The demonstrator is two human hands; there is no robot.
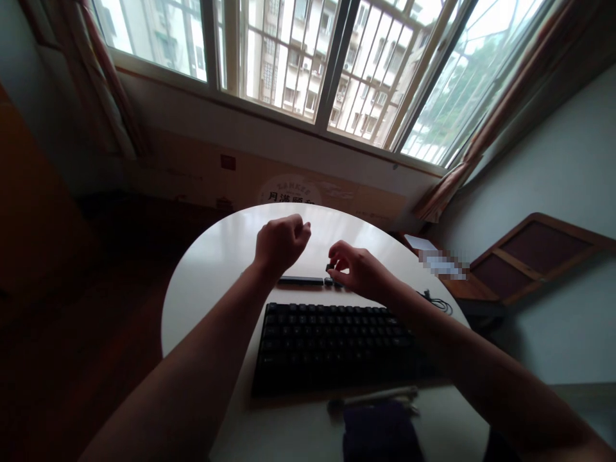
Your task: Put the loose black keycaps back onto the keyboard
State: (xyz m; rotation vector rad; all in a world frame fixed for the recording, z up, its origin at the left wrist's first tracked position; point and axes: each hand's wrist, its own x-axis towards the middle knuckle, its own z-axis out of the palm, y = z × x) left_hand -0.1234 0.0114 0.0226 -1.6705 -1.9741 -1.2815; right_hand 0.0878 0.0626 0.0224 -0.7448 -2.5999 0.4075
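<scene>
My right hand pinches a small dark keycap between thumb and fingertips, just above the white table. Below it on the tabletop lie a few small black keycaps, partly covered by the hand. Beside them to the left is a long black spacebar keycap. My left hand is curled into a fist above and behind the spacebar keycap; anything inside it is hidden. A black keyboard lies nearer to me, its right end under my right forearm.
A round white table carries everything. Close to me are a slim stick-like tool, blurred, and a dark purple cloth-like item. A black cable lies at the right edge. A wooden folding chair stands beyond; windows are ahead.
</scene>
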